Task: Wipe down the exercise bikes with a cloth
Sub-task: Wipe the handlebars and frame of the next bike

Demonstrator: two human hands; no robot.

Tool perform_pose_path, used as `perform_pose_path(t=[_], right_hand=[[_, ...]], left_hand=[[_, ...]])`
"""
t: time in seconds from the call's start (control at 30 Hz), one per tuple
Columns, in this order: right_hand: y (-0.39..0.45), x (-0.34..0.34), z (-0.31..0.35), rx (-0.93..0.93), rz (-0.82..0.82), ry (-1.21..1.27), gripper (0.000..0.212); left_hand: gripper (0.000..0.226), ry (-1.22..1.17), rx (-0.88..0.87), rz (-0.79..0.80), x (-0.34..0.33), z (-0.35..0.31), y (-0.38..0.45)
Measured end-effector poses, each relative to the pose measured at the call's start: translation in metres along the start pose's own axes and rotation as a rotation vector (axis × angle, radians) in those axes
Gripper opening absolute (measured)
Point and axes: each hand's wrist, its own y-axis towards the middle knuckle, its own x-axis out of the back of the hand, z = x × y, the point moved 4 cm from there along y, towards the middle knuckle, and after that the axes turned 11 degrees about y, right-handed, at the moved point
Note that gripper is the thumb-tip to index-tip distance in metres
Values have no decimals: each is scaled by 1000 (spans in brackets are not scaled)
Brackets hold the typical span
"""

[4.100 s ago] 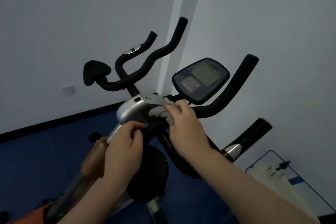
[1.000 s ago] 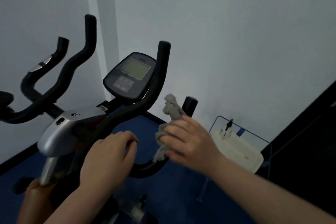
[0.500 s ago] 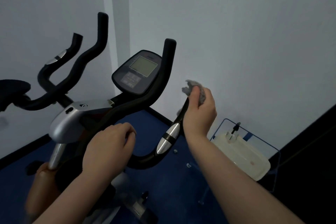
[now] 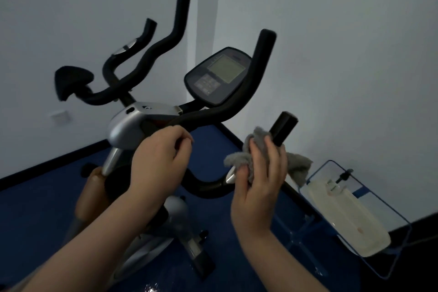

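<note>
An exercise bike with black handlebars (image 4: 220,114), a silver stem cover (image 4: 128,123) and a grey console (image 4: 216,77) stands in front of me. My right hand (image 4: 260,178) wraps a grey cloth (image 4: 239,156) around the lower right grip (image 4: 283,129), just below its black tip and above its silver band. My left hand (image 4: 161,159) grips the handlebar near the stem. A second bike's handlebars (image 4: 166,38) and black saddle (image 4: 71,78) stand behind, by the wall.
White walls meet in a corner behind the bikes. The floor (image 4: 35,208) is blue with a dark skirting line. At lower right a blue wire frame (image 4: 369,225) holds a white container (image 4: 343,216) close to the right grip.
My right hand slid with the cloth down the right grip from its tip toward the silver band. The view swung left and more of the second bike shows. My left hand stays on the handlebar.
</note>
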Motion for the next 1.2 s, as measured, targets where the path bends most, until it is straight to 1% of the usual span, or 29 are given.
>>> perform_pose_path(t=[0.1, 0.17, 0.27, 0.33, 0.37, 0.4, 0.43, 0.47, 0.53, 0.57, 0.6, 0.63, 0.67, 0.73, 0.77, 0.8, 0.83, 0.87, 0.9, 0.97, 1.03, 1.07, 1.1, 1.13, 1.17, 1.2], right_hand=[[-24, -6, 15, 274, 335, -195, 36], [-39, -16, 29, 371, 560, -342, 37], [-27, -20, 43, 417, 790, -434, 47], [-16, -14, 42, 461, 862, -512, 50], [-9, -14, 45, 455, 888, -555, 52], [-1, -19, 52, 443, 906, -606, 49], [8, -30, 59, 440, 949, -686, 42], [13, -44, 63, 431, 1046, -731, 33], [21, -75, 60, 385, 1251, -692, 26], [24, -77, 57, 331, 1299, -675, 24], [25, -72, 52, 311, 1290, -663, 23], [22, -59, 51, 322, 1200, -621, 24], [14, -50, 51, 382, 1153, -640, 26], [6, -48, 53, 423, 1122, -667, 30], [8, -59, 51, 380, 1103, -618, 34], [15, -70, 49, 300, 1080, -598, 38], [19, -78, 47, 237, 1110, -624, 42], [19, -79, 43, 219, 1127, -623, 43], [16, -74, 41, 256, 1115, -628, 42], [6, -57, 43, 393, 1108, -662, 41], [7, -59, 44, 371, 1154, -702, 40], [12, -72, 45, 340, 1186, -697, 37], [17, -87, 43, 290, 1251, -694, 32], [25, -100, 40, 121, 1304, -618, 29], [32, -111, 37, -14, 1332, -532, 31], [36, -118, 36, -87, 1363, -480, 30]], left_hand=[[11, -83, 82, -113, 6, 7, -3], [10, -55, 107, -156, 9, 12, -5], [13, 90, 115, -209, 16, 28, -13], [15, 167, 147, -208, 17, 44, -25], [16, 166, 196, -200, 17, 51, -31], [16, 146, 250, -199, 17, 57, -35], [16, 127, 285, -204, 17, 61, -37], [16, 119, 297, -210, 16, 61, -36], [19, 122, 292, -202, 16, 61, -36], [20, 119, 289, -196, 16, 61, -36], [21, 114, 283, -194, 16, 62, -36], [21, 109, 275, -195, 15, 62, -36], [21, 105, 272, -201, 15, 62, -36], [19, 107, 261, -207, 15, 64, -34], [18, 114, 253, -205, 14, 64, -33], [17, 119, 246, -205, 14, 64, -33], [16, 114, 243, -209, 14, 64, -33], [16, 105, 244, -211, 14, 65, -34], [16, 95, 242, -207, 14, 65, -35], [15, 75, 237, -187, 13, 66, -35], [13, 65, 247, -179, 14, 67, -35], [13, 60, 253, -178, 14, 67, -34], [13, 56, 259, -175, 14, 67, -33], [13, 48, 264, -171, 13, 67, -33], [14, 37, 267, -164, 14, 67, -32], [14, 22, 271, -153, 14, 67, -32]])
